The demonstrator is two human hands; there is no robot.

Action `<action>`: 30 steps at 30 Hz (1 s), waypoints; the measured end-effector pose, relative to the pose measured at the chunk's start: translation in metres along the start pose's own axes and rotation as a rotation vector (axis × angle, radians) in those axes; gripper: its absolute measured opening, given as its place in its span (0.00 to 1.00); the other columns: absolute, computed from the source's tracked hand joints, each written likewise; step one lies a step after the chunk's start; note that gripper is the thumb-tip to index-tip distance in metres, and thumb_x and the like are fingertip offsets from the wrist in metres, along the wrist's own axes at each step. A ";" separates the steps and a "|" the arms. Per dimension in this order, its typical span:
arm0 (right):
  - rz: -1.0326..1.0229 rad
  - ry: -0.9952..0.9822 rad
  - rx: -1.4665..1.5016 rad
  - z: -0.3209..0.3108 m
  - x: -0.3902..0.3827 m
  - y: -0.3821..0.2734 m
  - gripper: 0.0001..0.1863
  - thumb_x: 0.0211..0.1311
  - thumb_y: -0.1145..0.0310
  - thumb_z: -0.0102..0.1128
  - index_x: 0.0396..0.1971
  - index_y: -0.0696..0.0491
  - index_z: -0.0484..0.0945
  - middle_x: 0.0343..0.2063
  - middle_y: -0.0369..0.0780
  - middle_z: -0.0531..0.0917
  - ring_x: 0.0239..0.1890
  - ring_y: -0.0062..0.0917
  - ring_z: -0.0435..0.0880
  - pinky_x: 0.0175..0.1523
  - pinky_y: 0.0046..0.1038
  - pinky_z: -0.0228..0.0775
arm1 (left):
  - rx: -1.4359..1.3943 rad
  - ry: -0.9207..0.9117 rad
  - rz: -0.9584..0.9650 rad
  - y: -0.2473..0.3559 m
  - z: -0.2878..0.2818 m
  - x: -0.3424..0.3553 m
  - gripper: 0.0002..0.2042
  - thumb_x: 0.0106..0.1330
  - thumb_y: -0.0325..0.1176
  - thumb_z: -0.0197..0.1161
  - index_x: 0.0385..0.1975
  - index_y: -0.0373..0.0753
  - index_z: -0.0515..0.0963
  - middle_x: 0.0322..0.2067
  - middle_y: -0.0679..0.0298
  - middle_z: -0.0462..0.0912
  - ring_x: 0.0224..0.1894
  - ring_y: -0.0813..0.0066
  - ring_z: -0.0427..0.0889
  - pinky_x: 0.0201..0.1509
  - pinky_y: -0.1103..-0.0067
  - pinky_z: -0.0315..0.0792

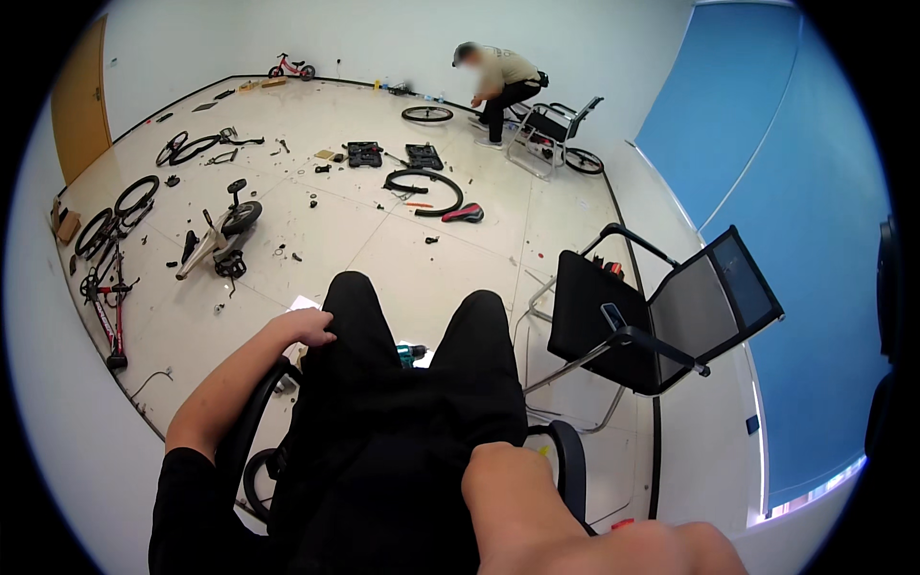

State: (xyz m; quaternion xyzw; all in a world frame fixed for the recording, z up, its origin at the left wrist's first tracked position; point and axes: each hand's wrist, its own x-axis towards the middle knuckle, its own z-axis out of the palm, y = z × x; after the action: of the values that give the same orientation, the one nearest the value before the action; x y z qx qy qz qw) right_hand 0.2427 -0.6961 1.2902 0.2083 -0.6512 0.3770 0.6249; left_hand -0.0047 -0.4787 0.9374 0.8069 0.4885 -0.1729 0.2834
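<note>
I sit in a chair with black armrests (570, 470), my legs in black trousers (359, 321) stretched forward. My left hand (311, 327) lies against the outer side of my left knee, fingers loosely extended and holding nothing I can see. A small bright white patch (305, 303) shows just behind it. Close to the camera at the lower edge is my right hand (661, 551), large and blurred, with its fingers hidden. Between my thighs a teal power drill (412, 354) shows on the floor.
A black mesh chair (613, 326) stands at my right. Bicycle parts, a tyre (450, 192), a red-black saddle (464, 213), tool cases (364, 154) and a small bike frame (216, 240) are scattered ahead. Another person (508, 77) bends near a far chair (556, 129).
</note>
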 end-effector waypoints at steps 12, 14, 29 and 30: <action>-0.008 -0.033 0.000 -0.021 0.000 -0.020 0.22 0.61 0.63 0.43 0.52 0.59 0.66 0.52 0.48 0.67 0.57 0.37 0.62 0.61 0.36 0.46 | -0.008 0.058 0.016 0.009 0.013 0.022 0.21 0.57 0.47 0.58 0.37 0.32 0.74 0.35 0.47 0.79 0.41 0.51 0.78 0.44 0.65 0.71; 0.006 -0.060 -0.030 -0.026 0.006 -0.028 0.22 0.61 0.63 0.42 0.52 0.60 0.65 0.53 0.49 0.67 0.58 0.38 0.62 0.61 0.36 0.45 | -0.022 0.023 0.038 0.016 0.007 0.024 0.21 0.57 0.47 0.57 0.35 0.31 0.74 0.34 0.45 0.79 0.40 0.50 0.78 0.43 0.64 0.71; 0.056 -0.011 0.253 -0.015 -0.004 0.072 0.25 0.63 0.62 0.37 0.55 0.63 0.62 0.55 0.53 0.65 0.61 0.41 0.60 0.65 0.39 0.40 | -0.078 0.179 0.067 -0.024 -0.004 0.000 0.17 0.56 0.43 0.56 0.36 0.34 0.75 0.33 0.47 0.79 0.40 0.51 0.78 0.43 0.64 0.72; 0.070 -0.004 0.266 -0.019 -0.004 0.077 0.25 0.63 0.61 0.37 0.55 0.63 0.62 0.56 0.53 0.65 0.62 0.42 0.59 0.66 0.39 0.40 | -0.065 0.191 0.066 -0.023 -0.004 -0.002 0.17 0.56 0.42 0.56 0.35 0.34 0.75 0.33 0.48 0.79 0.40 0.51 0.78 0.43 0.64 0.72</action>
State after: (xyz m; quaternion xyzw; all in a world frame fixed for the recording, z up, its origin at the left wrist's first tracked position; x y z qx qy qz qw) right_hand 0.1984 -0.6341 1.2678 0.2673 -0.6037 0.4809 0.5769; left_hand -0.0263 -0.4690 0.9351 0.8258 0.4917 -0.0696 0.2672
